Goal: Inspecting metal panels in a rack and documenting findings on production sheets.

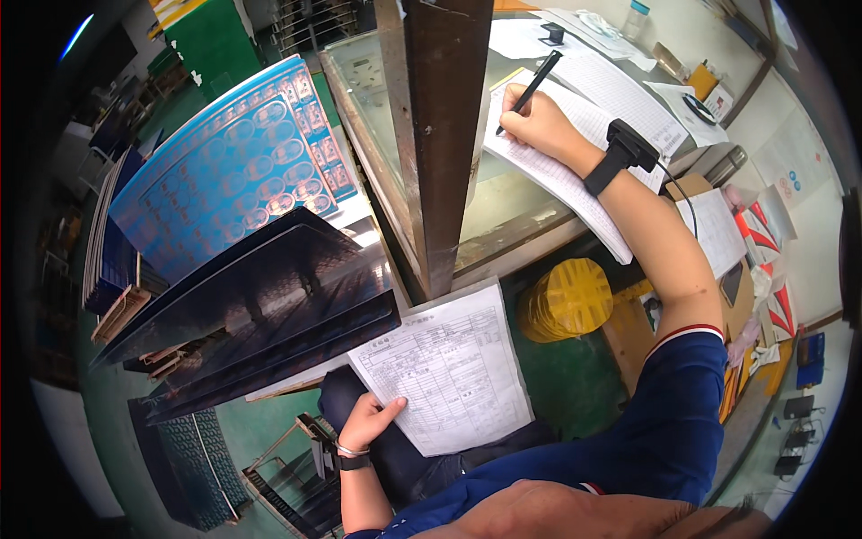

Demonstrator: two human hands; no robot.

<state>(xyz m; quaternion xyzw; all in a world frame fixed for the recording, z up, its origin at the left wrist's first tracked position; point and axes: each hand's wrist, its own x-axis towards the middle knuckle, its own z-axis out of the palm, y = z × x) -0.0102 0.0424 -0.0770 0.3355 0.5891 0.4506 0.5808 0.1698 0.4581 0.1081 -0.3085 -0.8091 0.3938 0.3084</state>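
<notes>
My right hand [544, 123] is closed round a slim black pen [539, 81]. The pen's tip touches a thick stack of ruled paper [588, 202] lying on the glass-topped table [512, 220]. A black strap with a small camera-like device [628, 148] and a cable sits on my right wrist. Lower down, my left hand [370, 420] pinches the left edge of a printed form [458, 377] filled with table lines. That form lies over my lap, its face up. A dark band circles my left wrist.
A brown upright post [440, 153] rises at the table's near left corner. Left of it stand a blue printed sheet [233, 171] and dark glossy panels [260, 296]. A round yellow stack [575, 301] sits below the table. A blue-capped bottle [635, 20] stands at the back.
</notes>
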